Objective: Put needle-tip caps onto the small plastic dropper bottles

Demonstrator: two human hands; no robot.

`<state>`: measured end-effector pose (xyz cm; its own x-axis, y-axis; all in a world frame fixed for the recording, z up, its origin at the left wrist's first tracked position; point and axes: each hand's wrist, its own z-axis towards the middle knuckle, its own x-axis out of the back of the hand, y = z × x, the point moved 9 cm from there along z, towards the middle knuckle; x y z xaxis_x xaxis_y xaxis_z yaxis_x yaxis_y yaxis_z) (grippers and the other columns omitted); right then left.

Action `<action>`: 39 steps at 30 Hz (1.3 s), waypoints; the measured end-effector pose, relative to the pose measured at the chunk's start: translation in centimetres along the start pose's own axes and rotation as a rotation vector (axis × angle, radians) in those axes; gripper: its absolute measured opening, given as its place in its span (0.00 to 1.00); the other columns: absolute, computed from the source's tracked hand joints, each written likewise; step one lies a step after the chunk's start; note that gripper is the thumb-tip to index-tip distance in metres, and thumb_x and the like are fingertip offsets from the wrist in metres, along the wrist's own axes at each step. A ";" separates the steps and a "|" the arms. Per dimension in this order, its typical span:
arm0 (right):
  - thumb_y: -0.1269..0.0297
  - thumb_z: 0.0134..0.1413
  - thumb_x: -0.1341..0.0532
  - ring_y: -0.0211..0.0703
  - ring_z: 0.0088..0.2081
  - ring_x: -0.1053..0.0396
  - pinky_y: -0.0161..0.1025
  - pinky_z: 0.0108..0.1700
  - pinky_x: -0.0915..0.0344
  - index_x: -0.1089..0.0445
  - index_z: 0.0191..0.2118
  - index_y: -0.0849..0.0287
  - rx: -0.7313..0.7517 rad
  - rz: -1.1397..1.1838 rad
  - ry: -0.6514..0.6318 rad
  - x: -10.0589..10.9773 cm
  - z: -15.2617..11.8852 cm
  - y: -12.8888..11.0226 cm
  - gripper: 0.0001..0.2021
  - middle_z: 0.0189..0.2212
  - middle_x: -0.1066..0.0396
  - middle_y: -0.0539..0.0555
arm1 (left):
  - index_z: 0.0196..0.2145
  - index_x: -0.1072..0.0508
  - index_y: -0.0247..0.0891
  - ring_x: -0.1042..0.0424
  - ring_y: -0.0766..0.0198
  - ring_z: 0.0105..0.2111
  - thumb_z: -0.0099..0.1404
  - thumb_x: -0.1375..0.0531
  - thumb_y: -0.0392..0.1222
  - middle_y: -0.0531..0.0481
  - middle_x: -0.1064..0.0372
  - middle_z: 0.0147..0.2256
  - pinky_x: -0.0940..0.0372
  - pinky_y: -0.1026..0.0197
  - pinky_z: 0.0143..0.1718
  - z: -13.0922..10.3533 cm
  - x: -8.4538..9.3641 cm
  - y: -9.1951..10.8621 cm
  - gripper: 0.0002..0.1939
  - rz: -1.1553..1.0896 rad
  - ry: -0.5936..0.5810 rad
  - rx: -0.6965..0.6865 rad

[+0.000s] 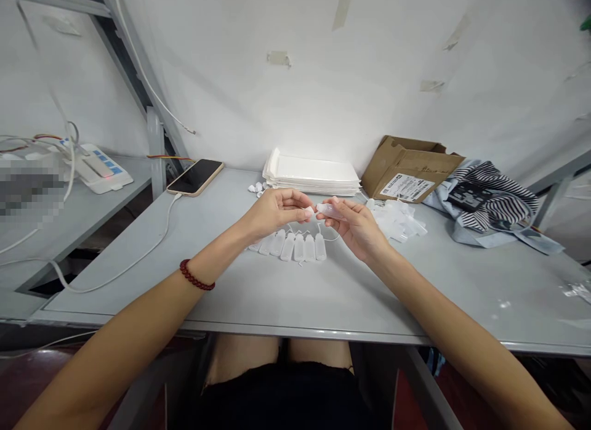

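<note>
My left hand (277, 212) is closed in a pinch on a small white cap (309, 211). Just to its right, my right hand (353, 223) grips a small translucent plastic bottle (329, 211) lying on its side, its neck toward the cap. A narrow gap seems to part the two pieces. Beneath my hands, a row of several similar bottles (299, 247) lies on the grey table (295, 300), with thin white strings or tails at their tops. Past my left hand sit small white caps (257, 188). More clear bottles or pieces (399, 222) are heaped beyond my right hand.
Against the wall rests a stack of white envelopes or sheets (314, 171), with an opened cardboard box (410, 168) beside it. Striped cloth (489, 199) lies far right. A phone (196, 176) with a white cable (152, 254) is at the left; a power strip (99, 165) stands beyond.
</note>
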<state>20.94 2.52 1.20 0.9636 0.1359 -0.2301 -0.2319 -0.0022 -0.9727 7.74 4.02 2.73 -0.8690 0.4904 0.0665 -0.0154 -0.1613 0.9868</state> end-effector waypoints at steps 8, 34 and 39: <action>0.53 0.48 0.35 0.35 0.29 0.31 0.35 0.35 0.35 0.29 0.31 0.60 0.059 -0.028 -0.006 -0.4 -0.1 -0.2 0.13 0.28 0.28 0.51 | 0.37 0.24 0.35 0.27 0.63 0.32 0.55 0.35 0.40 0.48 0.25 0.32 0.33 0.59 0.39 0.0 -0.1 -0.2 0.11 -0.011 0.073 -0.048; 0.55 0.56 0.41 0.37 0.28 0.27 0.37 0.33 0.32 0.33 0.51 0.53 0.222 -0.308 -0.162 -2.1 -1.0 -0.7 0.18 0.31 0.27 0.49 | 0.33 0.22 0.35 0.29 0.63 0.32 0.54 0.34 0.39 0.49 0.26 0.30 0.32 0.60 0.38 -0.6 1.1 2.6 0.08 0.093 0.162 -0.208; 0.56 0.57 0.41 0.38 0.33 0.27 0.39 0.38 0.32 0.30 0.46 0.52 0.262 -0.304 -0.128 -1.6 -0.8 -1.1 0.13 0.35 0.26 0.49 | 0.34 0.23 0.35 0.29 0.64 0.30 0.54 0.34 0.39 0.49 0.27 0.30 0.33 0.60 0.37 -0.5 1.9 1.8 0.09 0.027 0.213 -0.178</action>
<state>19.74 1.47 2.62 0.9729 0.2140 0.0880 0.0187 0.3064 -0.9517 5.87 4.24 4.55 -0.9544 0.2957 0.0409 -0.0614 -0.3285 0.9425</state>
